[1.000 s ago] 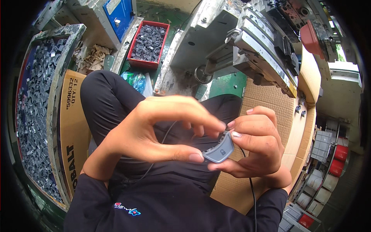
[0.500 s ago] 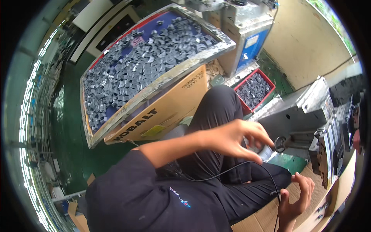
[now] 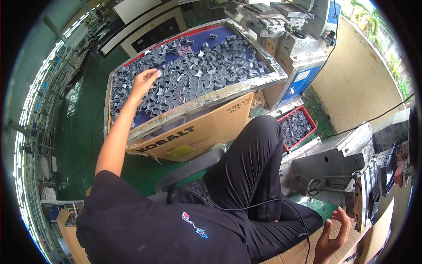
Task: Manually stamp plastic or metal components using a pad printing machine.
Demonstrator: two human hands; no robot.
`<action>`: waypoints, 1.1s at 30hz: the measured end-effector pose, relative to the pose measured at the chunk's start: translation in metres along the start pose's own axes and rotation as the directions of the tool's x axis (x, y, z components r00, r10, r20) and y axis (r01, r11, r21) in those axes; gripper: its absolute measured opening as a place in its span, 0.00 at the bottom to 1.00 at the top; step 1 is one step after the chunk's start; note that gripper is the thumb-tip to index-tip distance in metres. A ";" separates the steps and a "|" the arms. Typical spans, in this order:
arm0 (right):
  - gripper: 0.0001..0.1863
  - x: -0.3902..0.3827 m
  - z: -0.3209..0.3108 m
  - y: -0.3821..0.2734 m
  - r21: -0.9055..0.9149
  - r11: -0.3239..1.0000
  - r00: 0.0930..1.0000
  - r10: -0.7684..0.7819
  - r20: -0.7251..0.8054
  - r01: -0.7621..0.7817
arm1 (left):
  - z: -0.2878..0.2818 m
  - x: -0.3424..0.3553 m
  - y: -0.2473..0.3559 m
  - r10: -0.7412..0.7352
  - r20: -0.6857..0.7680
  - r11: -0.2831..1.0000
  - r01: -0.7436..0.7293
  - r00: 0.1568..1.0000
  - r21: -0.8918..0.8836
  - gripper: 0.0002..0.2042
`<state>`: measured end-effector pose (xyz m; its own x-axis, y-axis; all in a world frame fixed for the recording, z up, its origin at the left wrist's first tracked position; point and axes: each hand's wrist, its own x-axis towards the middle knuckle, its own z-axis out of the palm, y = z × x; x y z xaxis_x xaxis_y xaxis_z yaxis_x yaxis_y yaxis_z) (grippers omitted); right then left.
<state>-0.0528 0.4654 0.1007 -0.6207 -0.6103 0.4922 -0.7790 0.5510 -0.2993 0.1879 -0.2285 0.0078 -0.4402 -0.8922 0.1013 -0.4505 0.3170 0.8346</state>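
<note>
My left hand (image 3: 144, 84) reaches out over the left part of a wide framed tray (image 3: 206, 91). Its thumb and fingers are pinched together among small dark grey curved pieces (image 3: 189, 77) heaped there. A pale spot shows at the fingertips, too small to tell what it is. Low on the right, my right hand (image 3: 335, 235) is raised with thumb and fingers apart, holding nothing. It is nearest to the metal machine fixture (image 3: 362, 198), without touching it.
A red bin (image 3: 313, 127) of similar grey pieces stands beyond my knee. Below the tray is a cardboard box (image 3: 206, 132). A black cable (image 3: 263, 203) runs across my lap. A handwheel (image 3: 313, 187) juts from the machine on the right. Cardboard (image 3: 288, 255) lies under my leg.
My left hand has gone from beside the handwheel to the far left, over the tray of grey pieces. My right hand stays low on the right, open. The view has shifted somewhat.
</note>
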 end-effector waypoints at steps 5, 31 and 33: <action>0.20 -0.019 -0.003 0.020 -0.082 0.989 0.986 0.127 0.109 -0.119 | -0.062 -0.015 0.000 -0.140 0.538 0.937 -0.064 0.831 0.344 0.24; 0.17 0.004 -0.008 0.004 -0.150 0.988 0.999 -0.037 -0.030 0.032 | -0.057 -0.029 -0.032 -0.615 0.436 0.704 0.207 0.657 0.680 0.37; 0.16 0.004 -0.009 0.007 -0.147 0.988 0.998 -0.062 -0.032 0.056 | -0.065 -0.031 -0.040 -0.605 0.433 0.707 0.201 0.669 0.678 0.38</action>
<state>-0.0596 0.4719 0.1085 -0.5683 -0.6244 0.5358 -0.7913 0.5933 -0.1480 0.2696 -0.2348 0.0060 -0.3576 -0.6491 -0.6714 -0.9337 0.2626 0.2435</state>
